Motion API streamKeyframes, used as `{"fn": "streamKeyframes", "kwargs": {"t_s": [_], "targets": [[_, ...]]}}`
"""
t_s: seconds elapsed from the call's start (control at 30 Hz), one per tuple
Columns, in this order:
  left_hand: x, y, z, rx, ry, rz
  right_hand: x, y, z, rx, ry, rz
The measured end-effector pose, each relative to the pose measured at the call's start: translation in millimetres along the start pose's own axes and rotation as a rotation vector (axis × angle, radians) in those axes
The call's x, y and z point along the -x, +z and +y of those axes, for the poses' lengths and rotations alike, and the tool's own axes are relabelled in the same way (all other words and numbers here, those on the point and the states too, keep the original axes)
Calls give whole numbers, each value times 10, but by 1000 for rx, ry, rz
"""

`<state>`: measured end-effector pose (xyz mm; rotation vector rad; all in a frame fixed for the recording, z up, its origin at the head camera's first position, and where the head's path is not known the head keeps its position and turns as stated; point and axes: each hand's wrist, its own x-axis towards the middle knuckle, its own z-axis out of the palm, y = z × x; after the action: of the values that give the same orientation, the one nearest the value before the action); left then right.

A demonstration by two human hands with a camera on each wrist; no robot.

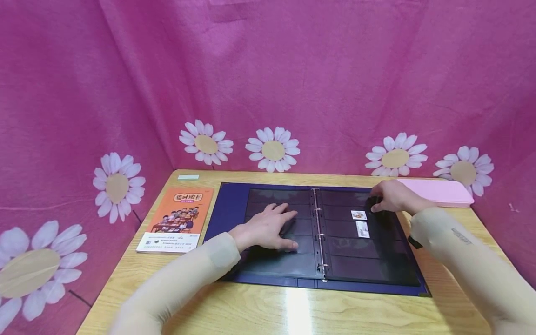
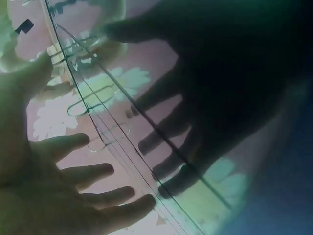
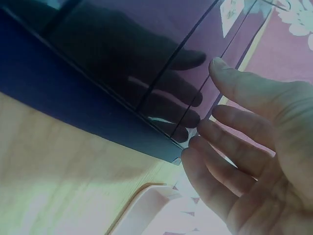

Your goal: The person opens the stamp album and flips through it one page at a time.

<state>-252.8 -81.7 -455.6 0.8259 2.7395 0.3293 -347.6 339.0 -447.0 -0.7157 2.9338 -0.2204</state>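
A blue ring-binder stamp album (image 1: 228, 200) lies open on the table, with glossy black pocket pages on both sides of its metal rings (image 1: 320, 232). Two small stamps, one (image 1: 358, 215) above the other (image 1: 362, 229), show on the right page. My left hand (image 1: 268, 228) is spread over the left page, fingers apart and holding nothing; its dark reflection shows in the left wrist view. At the top outer corner of the right page is my right hand (image 1: 393, 197), its fingers (image 3: 234, 129) loosely bent at the page's edge. Whether they touch the page is unclear.
An orange book (image 1: 176, 218) lies left of the album, and a small pale strip (image 1: 188, 177) sits at the table's back left. Behind my right hand is a pink case (image 1: 439, 191). Pink cloth with daisies hangs around the table (image 1: 234, 307).
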Motion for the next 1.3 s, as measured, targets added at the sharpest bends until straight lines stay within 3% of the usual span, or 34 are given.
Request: {"fn": "streamKeyframes", "kwargs": {"t_s": [0.17,0.43,0.87,1.07,1.3], "targets": [[-36,28,67,-67,-23,-72,-83,-12,25,41,-19,-10],[-67,88,81,-109,-31,-93,-118,6,85,72,-57,0],[-73,121,81,-118,-50,-97,-121,23,80,61,-17,30],[-77,122,84,-120,-52,-97,-112,-1,54,33,72,22],[-73,120,93,-122,-63,-101,-102,27,69,10,110,100]]}}
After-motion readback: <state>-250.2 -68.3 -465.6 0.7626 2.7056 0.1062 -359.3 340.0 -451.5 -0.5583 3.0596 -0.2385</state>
